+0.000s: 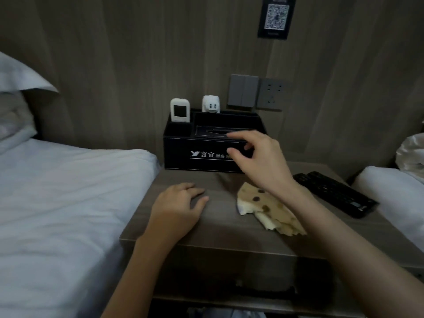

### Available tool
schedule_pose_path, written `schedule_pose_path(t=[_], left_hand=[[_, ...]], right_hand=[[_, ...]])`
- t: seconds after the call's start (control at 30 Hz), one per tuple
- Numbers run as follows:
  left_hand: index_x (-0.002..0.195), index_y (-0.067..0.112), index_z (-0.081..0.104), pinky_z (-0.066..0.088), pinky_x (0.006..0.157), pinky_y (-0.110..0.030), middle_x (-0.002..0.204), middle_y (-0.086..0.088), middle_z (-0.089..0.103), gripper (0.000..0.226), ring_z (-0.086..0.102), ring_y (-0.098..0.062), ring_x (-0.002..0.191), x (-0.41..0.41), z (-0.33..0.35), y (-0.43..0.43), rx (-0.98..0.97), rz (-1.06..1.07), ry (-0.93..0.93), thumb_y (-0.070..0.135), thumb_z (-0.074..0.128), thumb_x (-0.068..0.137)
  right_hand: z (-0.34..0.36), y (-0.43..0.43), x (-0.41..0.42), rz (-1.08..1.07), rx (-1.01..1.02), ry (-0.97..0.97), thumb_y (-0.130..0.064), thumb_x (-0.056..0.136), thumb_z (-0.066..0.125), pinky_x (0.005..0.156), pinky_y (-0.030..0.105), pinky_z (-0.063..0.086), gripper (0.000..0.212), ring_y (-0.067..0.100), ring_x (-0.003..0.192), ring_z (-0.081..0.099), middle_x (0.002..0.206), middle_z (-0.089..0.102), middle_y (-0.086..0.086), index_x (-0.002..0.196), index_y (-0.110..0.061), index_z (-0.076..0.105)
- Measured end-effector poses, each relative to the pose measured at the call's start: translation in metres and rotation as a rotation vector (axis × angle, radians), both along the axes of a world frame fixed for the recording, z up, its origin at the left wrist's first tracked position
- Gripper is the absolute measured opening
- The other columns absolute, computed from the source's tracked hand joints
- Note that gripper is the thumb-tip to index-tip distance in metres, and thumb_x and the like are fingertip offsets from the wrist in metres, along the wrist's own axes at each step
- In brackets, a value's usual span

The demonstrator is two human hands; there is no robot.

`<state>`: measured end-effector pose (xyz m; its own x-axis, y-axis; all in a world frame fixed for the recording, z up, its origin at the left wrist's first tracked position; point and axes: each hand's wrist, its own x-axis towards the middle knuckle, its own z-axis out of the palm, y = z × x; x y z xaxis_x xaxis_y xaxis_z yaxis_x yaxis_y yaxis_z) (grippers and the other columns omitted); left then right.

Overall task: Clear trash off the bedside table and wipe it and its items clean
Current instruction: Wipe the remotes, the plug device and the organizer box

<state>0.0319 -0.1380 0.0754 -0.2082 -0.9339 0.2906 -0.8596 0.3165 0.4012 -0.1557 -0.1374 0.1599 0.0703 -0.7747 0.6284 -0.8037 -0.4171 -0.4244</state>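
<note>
Table: grey wood-grain bedside table (218,236) between two white beds.
Left hand: left hand (177,207) rests palm-down on the near left of the tabletop, fingers relaxed, holding nothing.
Right hand: right hand (259,159) is raised in front of the box, fingers spread and curved, blurred; contact cannot be told.
Box: black rectangular organiser box with white lettering (183,154) at the far edge, holding a white remote (179,110) and a white charger (210,104).
Cloth: cream spotted cloth (270,212) lies crumpled near the centre-right.
Remote: long black remote (335,193) lies on the right.

The grey wood-grain bedside table (220,235) carries a black tissue-box organiser (202,154) at its far edge, a spotted yellow cloth (268,210) right of centre, and a black remote control (335,193) at the right edge.
</note>
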Motion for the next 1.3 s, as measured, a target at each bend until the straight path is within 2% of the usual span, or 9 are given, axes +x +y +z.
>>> schedule_pose_path(t=[0.2,0.37,0.43,0.53,0.67,0.77,0.93,1.07,1.3], left_hand=[[0.121,0.036,0.065,0.032,0.106,-0.026,0.132,0.016,0.056,0.032,0.046,-0.008,0.124,0.025,0.000,-0.012,-0.015,-0.106,0.051,0.046,0.053,0.093],[0.118,0.033,0.067,0.037,0.102,-0.024,0.119,0.014,0.064,0.029,0.053,-0.007,0.115,0.039,-0.001,-0.023,-0.038,-0.116,0.185,0.042,0.057,0.092],[0.120,0.032,0.066,0.037,0.097,-0.019,0.116,0.012,0.065,0.030,0.054,-0.007,0.112,0.042,-0.001,-0.026,-0.053,-0.105,0.217,0.040,0.058,0.092],[0.119,0.031,0.067,0.039,0.093,-0.018,0.110,0.012,0.067,0.029,0.056,-0.007,0.107,0.045,-0.001,-0.030,-0.053,-0.102,0.263,0.036,0.059,0.092],[0.122,0.028,0.065,0.045,0.090,-0.023,0.101,0.014,0.068,0.030,0.059,-0.004,0.100,0.046,0.002,-0.029,-0.043,-0.102,0.338,0.031,0.060,0.092],[0.125,0.028,0.063,0.049,0.084,-0.020,0.094,0.017,0.065,0.034,0.062,-0.003,0.088,0.042,0.005,-0.028,-0.026,-0.135,0.523,0.025,0.063,0.091],[0.124,0.034,0.060,0.047,0.081,-0.015,0.102,0.013,0.065,0.036,0.062,-0.004,0.091,0.037,0.008,-0.025,-0.059,-0.141,0.726,0.022,0.065,0.091],[0.125,0.040,0.055,0.045,0.085,-0.014,0.112,0.015,0.062,0.039,0.059,-0.002,0.099,0.040,0.012,-0.022,-0.092,-0.120,0.750,0.024,0.064,0.091],[0.126,0.047,0.047,0.041,0.082,-0.004,0.118,0.026,0.053,0.042,0.049,0.018,0.106,0.035,0.027,-0.018,-0.186,-0.082,0.898,0.027,0.060,0.092]], right_hand=[[0.019,-0.074,0.046,0.093,0.140,-0.129,-0.027,0.089,0.066,0.083,0.018,0.040,0.049,0.010,0.102,0.057,0.129,0.060,-0.006,0.136,-0.023,0.052],[0.029,-0.121,0.083,0.139,0.142,-0.181,-0.021,0.089,0.067,0.093,0.022,0.043,0.054,0.014,0.113,0.055,0.132,0.058,-0.001,0.139,-0.018,0.046],[0.029,-0.137,0.094,0.150,0.146,-0.185,-0.017,0.088,0.068,0.098,0.030,0.047,0.052,0.016,0.112,0.057,0.128,0.060,0.002,0.136,-0.017,0.048],[0.028,-0.155,0.102,0.133,0.128,-0.174,-0.014,0.086,0.067,0.093,0.037,0.051,0.042,0.017,0.101,0.062,0.114,0.065,0.001,0.125,-0.018,0.054],[0.028,-0.163,0.102,0.151,0.086,-0.258,-0.012,0.090,0.063,0.091,0.033,0.051,0.022,0.012,0.097,0.062,0.106,0.066,-0.004,0.111,-0.018,0.061],[0.031,-0.162,0.096,0.162,0.051,-0.253,-0.012,0.092,0.059,0.092,0.024,0.049,0.016,0.008,0.102,0.062,0.107,0.067,-0.006,0.105,-0.020,0.065],[0.040,-0.157,0.092,0.167,0.009,-0.235,-0.011,0.093,0.060,0.094,0.021,0.047,0.013,0.006,0.103,0.062,0.102,0.066,-0.009,0.104,-0.014,0.067],[0.055,-0.160,0.091,0.113,-0.070,-0.413,-0.011,0.093,0.060,0.087,0.037,0.056,0.014,0.008,0.098,0.064,0.098,0.066,-0.009,0.103,-0.017,0.067],[0.086,-0.122,0.075,0.224,-0.216,-0.498,-0.012,0.092,0.061,0.084,0.033,0.057,0.014,0.005,0.096,0.067,0.099,0.070,-0.008,0.104,-0.015,0.068]])
